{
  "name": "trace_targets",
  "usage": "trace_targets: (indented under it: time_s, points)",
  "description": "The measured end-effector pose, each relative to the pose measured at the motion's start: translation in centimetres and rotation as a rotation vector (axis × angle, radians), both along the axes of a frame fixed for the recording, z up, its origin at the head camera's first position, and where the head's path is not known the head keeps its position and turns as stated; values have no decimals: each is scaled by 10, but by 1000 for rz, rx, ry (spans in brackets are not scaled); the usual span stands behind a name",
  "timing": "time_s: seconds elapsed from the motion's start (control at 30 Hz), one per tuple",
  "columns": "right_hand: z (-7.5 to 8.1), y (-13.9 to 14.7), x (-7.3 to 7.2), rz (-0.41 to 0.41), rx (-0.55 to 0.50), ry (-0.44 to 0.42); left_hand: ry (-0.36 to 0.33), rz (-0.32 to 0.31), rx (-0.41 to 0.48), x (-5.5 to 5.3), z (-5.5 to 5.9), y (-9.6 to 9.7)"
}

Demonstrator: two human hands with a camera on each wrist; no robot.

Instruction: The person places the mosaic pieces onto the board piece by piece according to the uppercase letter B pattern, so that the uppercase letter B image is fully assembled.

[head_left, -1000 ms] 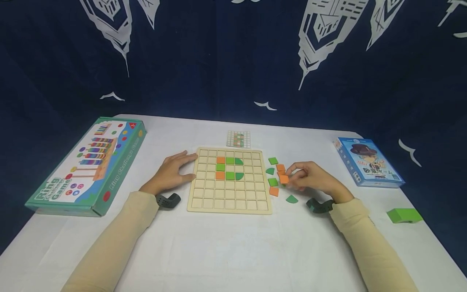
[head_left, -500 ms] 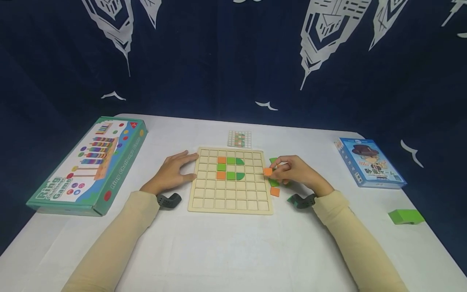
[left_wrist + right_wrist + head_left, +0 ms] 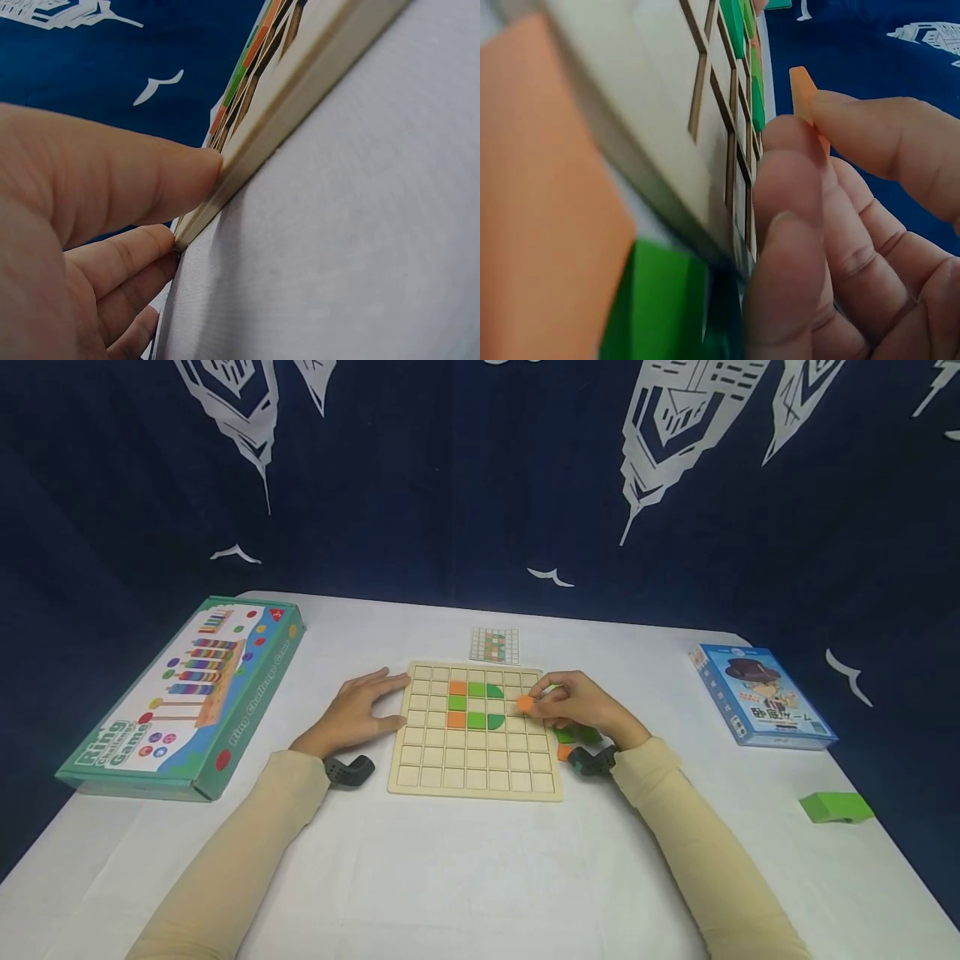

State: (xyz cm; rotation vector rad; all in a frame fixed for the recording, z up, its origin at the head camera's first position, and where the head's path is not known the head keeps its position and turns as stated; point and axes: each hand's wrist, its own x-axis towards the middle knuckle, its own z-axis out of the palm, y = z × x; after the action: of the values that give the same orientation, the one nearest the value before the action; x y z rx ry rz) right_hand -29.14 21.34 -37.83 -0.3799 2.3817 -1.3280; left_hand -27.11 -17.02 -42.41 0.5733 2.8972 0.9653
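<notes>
A wooden grid board (image 3: 442,781) lies mid-table, with orange squares, green squares and green quarter-round tiles set in its upper cells. My right hand (image 3: 576,703) pinches an orange square tile (image 3: 524,703) between thumb and fingers over the board's right side. In the right wrist view that orange tile (image 3: 802,90) shows edge-on, held above the grid. My left hand (image 3: 352,714) rests at the board's left edge, fingers extended. The left wrist view shows the thumb (image 3: 172,176) touching the board's rim (image 3: 277,112). Loose tiles right of the board are partly hidden under my right hand.
A small printed pattern card (image 3: 495,646) lies behind the board. To the left is a large ring game box (image 3: 187,693); at the right sit a blue game box (image 3: 765,693) and a green block (image 3: 835,807). An orange tile (image 3: 564,752) lies by the board's right edge.
My right hand has picked up an orange tile from the loose pieces and carried it left, over the board. My left hand stays at the board's left edge.
</notes>
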Motion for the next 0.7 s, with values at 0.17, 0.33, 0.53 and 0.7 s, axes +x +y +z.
trace_targets:
  time_s: [0.17,0.33,0.53,0.7]
  points:
    - [-1,-9,-3,28,-19,18,2,-1,-1,0,1,0]
    - [1,-20,-5,19,1,13,4,-3,2,0,1,0]
    - [3,-30,-8,29,46,13,2,-4,1,0,1,0]
    - [3,-37,-10,49,85,34,2,-5,4,0,0,0]
